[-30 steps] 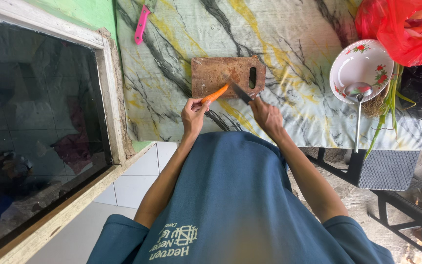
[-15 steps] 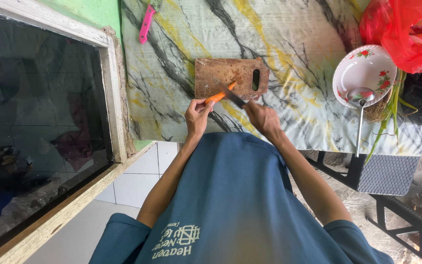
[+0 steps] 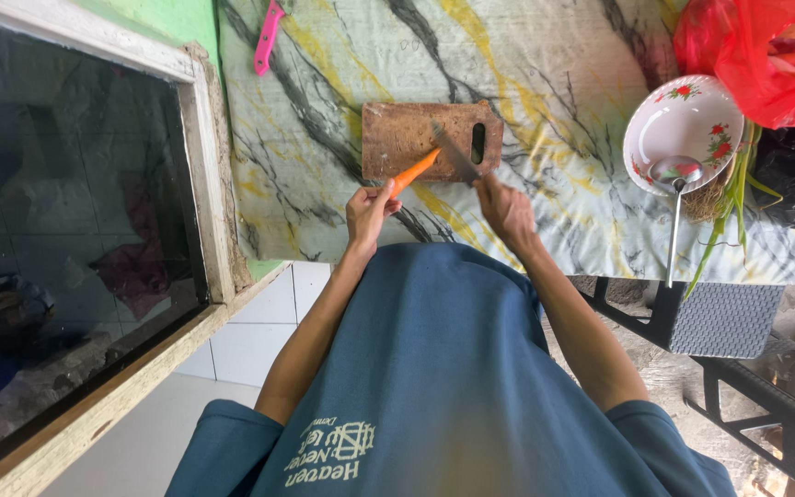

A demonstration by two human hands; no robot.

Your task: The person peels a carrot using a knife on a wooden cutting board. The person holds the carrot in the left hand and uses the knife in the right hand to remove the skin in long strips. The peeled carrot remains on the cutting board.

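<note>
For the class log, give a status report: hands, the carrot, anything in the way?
Left hand grips carrot. Right hand grips knife, blade beside carrot tip, over wooden cutting board. Nothing between them; bowl with ladle off to the right.

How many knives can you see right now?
2: a steel-bladed knife in the right hand, over the brown wooden cutting board; a pink-handled knife on the marbled cloth, top left.

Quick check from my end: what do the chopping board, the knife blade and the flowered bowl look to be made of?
Chopping board: looks like wood, brown, matt and worn, with a slot handle.
Knife, held in the right hand: the blade looks like grey metal with a dull finish.
Bowl: glossy white with red flowers; ceramic or melamine, the look leaves it open.
The left hand holds an orange carrot.
</note>
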